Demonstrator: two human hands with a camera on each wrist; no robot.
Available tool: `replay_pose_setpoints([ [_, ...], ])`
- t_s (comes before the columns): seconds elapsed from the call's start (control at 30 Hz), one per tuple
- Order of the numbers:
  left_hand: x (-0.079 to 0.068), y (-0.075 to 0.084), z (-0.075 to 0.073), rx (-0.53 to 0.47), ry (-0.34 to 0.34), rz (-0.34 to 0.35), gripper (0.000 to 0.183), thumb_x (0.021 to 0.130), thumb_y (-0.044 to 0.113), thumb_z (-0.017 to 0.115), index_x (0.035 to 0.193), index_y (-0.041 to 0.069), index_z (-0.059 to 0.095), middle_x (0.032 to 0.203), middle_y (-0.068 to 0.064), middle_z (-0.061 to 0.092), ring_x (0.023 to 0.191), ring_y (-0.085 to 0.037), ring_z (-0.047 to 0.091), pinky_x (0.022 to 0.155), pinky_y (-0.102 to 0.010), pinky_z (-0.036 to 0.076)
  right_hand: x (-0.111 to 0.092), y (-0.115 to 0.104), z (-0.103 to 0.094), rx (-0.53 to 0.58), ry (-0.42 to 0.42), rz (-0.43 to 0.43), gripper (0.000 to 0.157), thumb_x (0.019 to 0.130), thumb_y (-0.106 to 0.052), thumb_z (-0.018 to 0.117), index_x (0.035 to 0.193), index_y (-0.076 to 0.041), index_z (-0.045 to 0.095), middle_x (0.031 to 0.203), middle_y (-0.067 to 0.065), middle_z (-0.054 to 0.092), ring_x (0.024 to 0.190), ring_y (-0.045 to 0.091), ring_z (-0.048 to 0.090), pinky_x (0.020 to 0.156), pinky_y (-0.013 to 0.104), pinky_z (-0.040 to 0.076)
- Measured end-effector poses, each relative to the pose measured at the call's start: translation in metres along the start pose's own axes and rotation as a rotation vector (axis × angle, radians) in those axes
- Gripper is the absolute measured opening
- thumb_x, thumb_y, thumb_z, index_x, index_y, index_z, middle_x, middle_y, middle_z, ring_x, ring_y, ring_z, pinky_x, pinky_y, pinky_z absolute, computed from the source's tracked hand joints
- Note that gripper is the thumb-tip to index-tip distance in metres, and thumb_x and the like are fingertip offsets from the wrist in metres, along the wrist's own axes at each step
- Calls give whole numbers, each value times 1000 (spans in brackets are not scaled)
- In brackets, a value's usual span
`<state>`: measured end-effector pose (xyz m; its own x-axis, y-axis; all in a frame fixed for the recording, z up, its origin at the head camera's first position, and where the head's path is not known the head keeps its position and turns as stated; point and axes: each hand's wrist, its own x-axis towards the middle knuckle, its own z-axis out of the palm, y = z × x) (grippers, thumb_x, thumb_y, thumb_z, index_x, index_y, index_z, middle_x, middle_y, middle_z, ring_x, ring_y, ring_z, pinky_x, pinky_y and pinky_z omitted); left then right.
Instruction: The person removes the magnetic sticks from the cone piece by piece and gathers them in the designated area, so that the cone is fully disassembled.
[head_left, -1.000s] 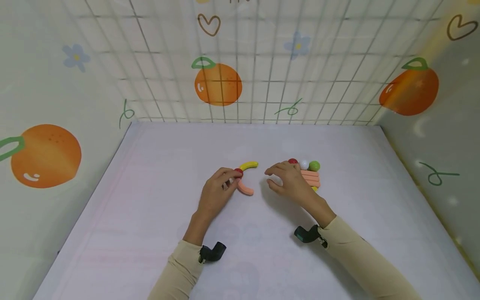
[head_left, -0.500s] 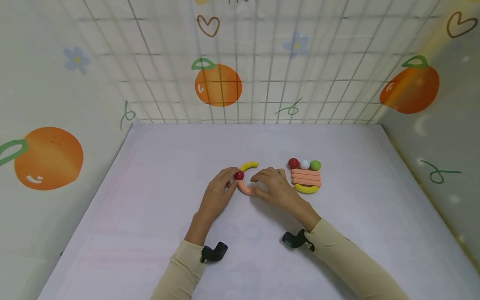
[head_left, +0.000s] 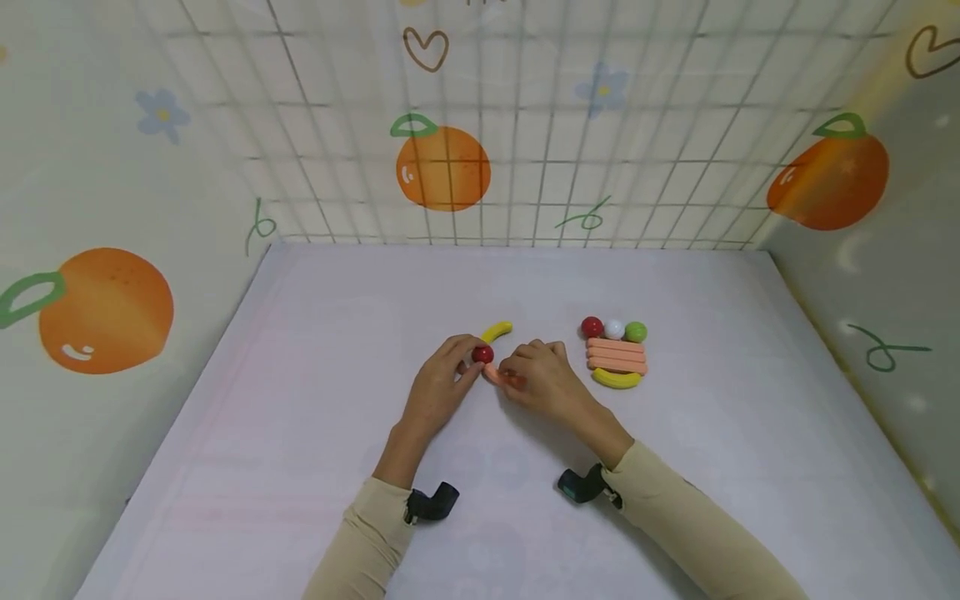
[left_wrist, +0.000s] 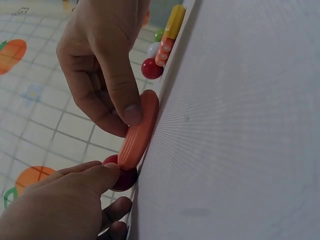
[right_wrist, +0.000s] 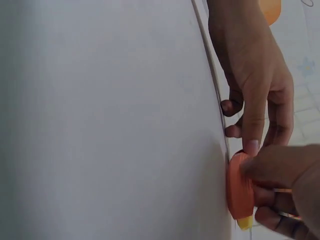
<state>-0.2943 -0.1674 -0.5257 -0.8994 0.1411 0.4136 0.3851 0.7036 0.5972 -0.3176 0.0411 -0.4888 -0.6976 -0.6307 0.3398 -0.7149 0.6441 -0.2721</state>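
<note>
My left hand [head_left: 438,383] pinches a glossy red ball [head_left: 482,355] between thumb and fingers near the middle of the table. Right beside it, my right hand [head_left: 551,379] grips a ridged, curved pink sausage-like piece [left_wrist: 142,130], thumb on one side and fingers on the other. One end of that piece meets the red ball and the left thumb. In the head view most of the pink piece is hidden by the right hand. A curved yellow banana-shaped piece [head_left: 497,331] lies just beyond the ball.
To the right, a red ball [head_left: 592,327], a white ball [head_left: 614,329] and a green ball [head_left: 636,332] sit in a row. Below them lie stacked pink sticks [head_left: 617,356] and a yellow banana-shaped piece [head_left: 617,379]. A grid wall [head_left: 525,183] stands behind the white table [head_left: 337,333].
My right hand has moved left, away from the group of pieces, and now grips the curved pink piece, which has turned slightly. My left hand stays at the red ball.
</note>
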Motion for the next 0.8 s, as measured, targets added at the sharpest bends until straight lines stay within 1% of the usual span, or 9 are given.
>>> replay_pose_setpoints([
  [0.13, 0, 1, 1, 4, 0, -5, 35, 94, 18, 72, 128, 21, 64, 130, 7, 58, 86, -7, 57, 70, -25, 50, -1, -1, -1, -41, -18, 14, 21, 81, -23, 84, 99, -15, 78, 98, -1, 69, 92, 19, 57, 80, 41, 37],
  [0.2, 0, 1, 1, 5, 3, -5, 35, 94, 18, 73, 128, 21, 65, 129, 8, 58, 86, -7, 57, 69, -25, 50, -1, 0, -1, -52, -22, 6, 20, 81, -22, 84, 98, -15, 78, 98, -1, 69, 92, 19, 57, 80, 41, 36],
  [0.37, -2, 1, 2, -1, -6, 12, 34, 94, 20, 72, 127, 22, 64, 129, 9, 58, 89, -8, 57, 73, -28, 52, -3, 1, 0, -80, -16, -79, 14, 79, -22, 84, 90, -16, 78, 89, -3, 67, 86, 18, 57, 78, 41, 36],
  [0.43, -2, 1, 2, -8, -6, 7, 33, 94, 20, 71, 127, 21, 65, 129, 10, 58, 89, -8, 57, 73, -28, 52, -5, 0, 0, -72, -19, -112, 13, 79, -22, 84, 89, -18, 78, 87, -4, 67, 85, 17, 57, 78, 41, 36],
  [0.53, -2, 0, 3, -22, 2, 0, 33, 94, 20, 71, 127, 21, 65, 128, 9, 58, 87, -8, 57, 71, -26, 51, -9, -2, -2, -48, -32, -135, 14, 79, -24, 82, 91, -18, 78, 87, -6, 67, 85, 14, 57, 79, 40, 36],
  [0.7, -1, -2, 5, -23, 5, 6, 34, 94, 22, 71, 128, 22, 64, 128, 10, 58, 85, -7, 56, 68, -24, 50, -16, -5, -13, -20, -3, -134, 11, 80, -23, 81, 90, -18, 78, 88, -7, 67, 87, 14, 56, 78, 39, 36],
  [0.8, -1, -2, 4, -15, 0, -3, 34, 95, 23, 71, 128, 23, 64, 128, 10, 58, 85, -7, 56, 67, -24, 50, -22, -2, -22, 15, 9, -112, 12, 79, -20, 81, 91, -18, 77, 90, -7, 67, 90, 14, 56, 80, 39, 36],
])
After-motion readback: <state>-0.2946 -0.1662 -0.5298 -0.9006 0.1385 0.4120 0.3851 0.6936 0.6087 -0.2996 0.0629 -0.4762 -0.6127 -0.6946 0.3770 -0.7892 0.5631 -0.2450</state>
